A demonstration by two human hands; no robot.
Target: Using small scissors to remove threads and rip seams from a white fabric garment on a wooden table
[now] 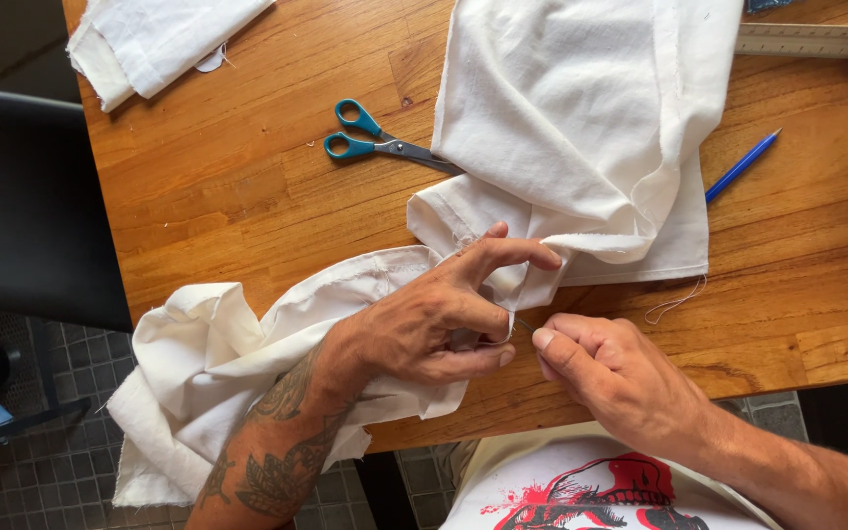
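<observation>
1. Cloth (561,118), cream-white, lies on the table (218,186), bunched under the left hand (424,329) and spreading up and away beyond both hands; its near end hangs over the table edge beside the left forearm.
2. Left hand pinches a fold of the cloth's edge between thumb and middle fingers, forefinger stretched out over the fold.
3. Right hand (606,368) sits just right of the left one, thumb and forefinger closed on a needle (523,323), thin and barely visible, at the cloth's edge.
4. Thread (674,302) loops on the table just beyond the right hand.
5. Scissors (385,143), teal-handled, lie beyond the left hand, tips under the cloth.
6. Pen (741,165), blue, lies beyond the right hand, partly under the cloth.
7. Ruler (812,39) lies farther off, past the pen.
</observation>
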